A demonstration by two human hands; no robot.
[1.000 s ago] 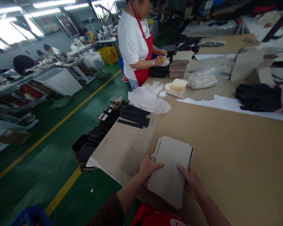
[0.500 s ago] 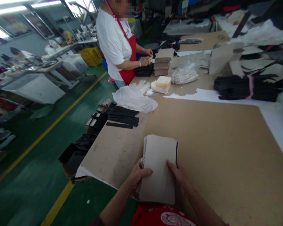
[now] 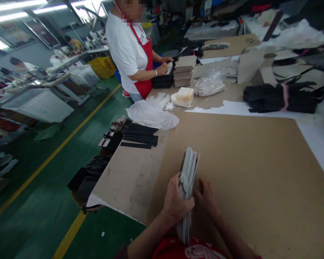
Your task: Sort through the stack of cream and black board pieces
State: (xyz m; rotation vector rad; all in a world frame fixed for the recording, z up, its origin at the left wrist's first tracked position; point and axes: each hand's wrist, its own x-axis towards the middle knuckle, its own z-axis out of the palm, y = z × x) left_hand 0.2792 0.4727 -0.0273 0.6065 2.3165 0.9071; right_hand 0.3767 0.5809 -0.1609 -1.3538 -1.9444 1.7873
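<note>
A stack of pale grey-beige boards (image 3: 188, 176) with rounded corners stands tilted on its long edge, its layered edges facing up. My left hand (image 3: 175, 201) is wrapped around the stack, fingers on its far left side and thumb across the near edges. Just right of the stack is my right hand (image 3: 207, 196), fingers loosely bent and apart, with nothing visible in it. Whether its fingertips touch the boards I cannot tell. Below the hands, the stack's lower end is against my red apron (image 3: 194, 250).
The brown board-covered table (image 3: 248, 162) spreads to the right. Black strips (image 3: 140, 135) and white plastic sheeting (image 3: 152, 113) lie at left. A co-worker in a red apron (image 3: 148, 54) stands beyond, near stacked boards (image 3: 183, 70). A bundle of black strips (image 3: 283, 98) lies back right.
The stack has turned from broad face up to standing on edge. My left hand has shifted right and regripped around it; my right hand has come off its face.
</note>
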